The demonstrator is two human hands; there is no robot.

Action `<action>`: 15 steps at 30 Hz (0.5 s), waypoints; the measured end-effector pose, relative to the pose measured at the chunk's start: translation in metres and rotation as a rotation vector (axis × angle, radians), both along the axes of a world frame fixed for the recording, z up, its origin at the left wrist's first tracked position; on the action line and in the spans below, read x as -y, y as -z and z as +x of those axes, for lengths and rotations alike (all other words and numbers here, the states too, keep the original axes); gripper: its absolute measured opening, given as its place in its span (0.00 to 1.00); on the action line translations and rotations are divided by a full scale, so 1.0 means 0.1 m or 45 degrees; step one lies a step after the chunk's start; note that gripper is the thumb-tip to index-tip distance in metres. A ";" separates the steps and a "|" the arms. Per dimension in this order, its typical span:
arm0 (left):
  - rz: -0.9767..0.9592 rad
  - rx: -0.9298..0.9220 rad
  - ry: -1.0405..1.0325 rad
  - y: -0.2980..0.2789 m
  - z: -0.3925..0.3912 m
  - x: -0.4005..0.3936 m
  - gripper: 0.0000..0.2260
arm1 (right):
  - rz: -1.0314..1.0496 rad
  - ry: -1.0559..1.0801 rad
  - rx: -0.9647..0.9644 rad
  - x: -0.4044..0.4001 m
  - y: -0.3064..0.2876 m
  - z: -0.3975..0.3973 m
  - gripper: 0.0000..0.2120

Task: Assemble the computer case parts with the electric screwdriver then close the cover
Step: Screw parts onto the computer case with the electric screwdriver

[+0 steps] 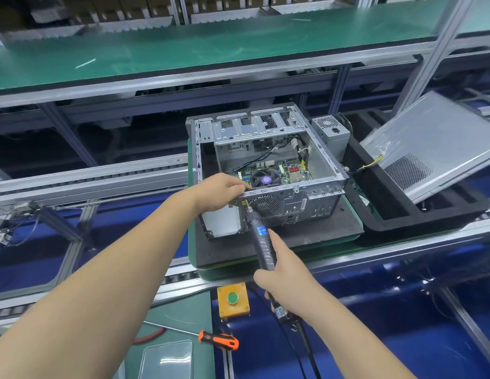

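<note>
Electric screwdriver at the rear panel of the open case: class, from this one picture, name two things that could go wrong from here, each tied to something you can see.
1. The electric screwdriver meets the computer case at a slant, gripped by the right hand; the bit could slip off the screw or drive it crooked.
2. The left hand holds the case's rim right beside the bit; a slip might strike the fingers.

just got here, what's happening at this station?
A person is screwing parts onto an open computer case. The right hand grips the electric screwdriver, tip at the case's rear panel beside the fan grille. The left hand holds the case's top edge. The side cover is off, leaning to the right.
</note>
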State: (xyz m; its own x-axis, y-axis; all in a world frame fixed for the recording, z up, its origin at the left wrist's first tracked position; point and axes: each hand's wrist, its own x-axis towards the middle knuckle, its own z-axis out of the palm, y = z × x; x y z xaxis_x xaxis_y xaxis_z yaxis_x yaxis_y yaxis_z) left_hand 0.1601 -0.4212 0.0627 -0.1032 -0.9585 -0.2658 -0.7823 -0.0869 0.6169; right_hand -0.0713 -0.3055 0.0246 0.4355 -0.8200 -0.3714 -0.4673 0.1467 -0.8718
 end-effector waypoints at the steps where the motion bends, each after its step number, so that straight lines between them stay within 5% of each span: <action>1: 0.001 0.002 0.012 0.00 0.00 0.00 0.12 | 0.000 0.000 -0.003 0.01 0.00 0.00 0.45; 15: -0.045 0.033 -0.002 0.03 -0.01 -0.01 0.13 | 0.006 -0.017 -0.006 0.00 0.01 -0.01 0.47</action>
